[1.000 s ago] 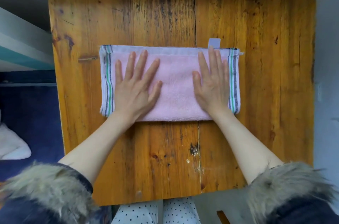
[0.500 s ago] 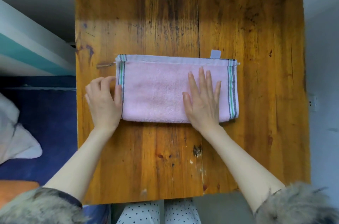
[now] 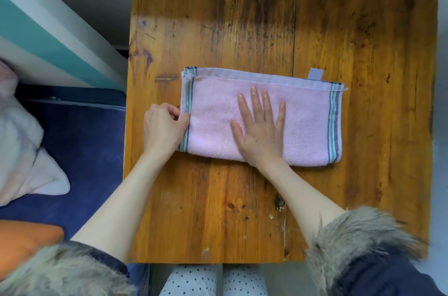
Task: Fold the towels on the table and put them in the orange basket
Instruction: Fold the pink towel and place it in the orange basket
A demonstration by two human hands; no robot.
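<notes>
left hand (image 3: 162, 129) now pinching towel (image 3: 303, 121) edge

table (image 3: 339, 29): varnished wood planks, glossy amber sheen, dark stains and scratches, knots near the lower middle
towel (image 3: 303, 121): pink terry cloth, soft matt nap; flat-woven band with green and dark stripes at each end
tag (image 3: 316, 73): smooth pale fabric, upper edge of towel
cuffs (image 3: 358, 235): shaggy grey-brown fur, lower corners
surface (image 3: 84, 150): matt dark blue cloth, left of frame
</notes>
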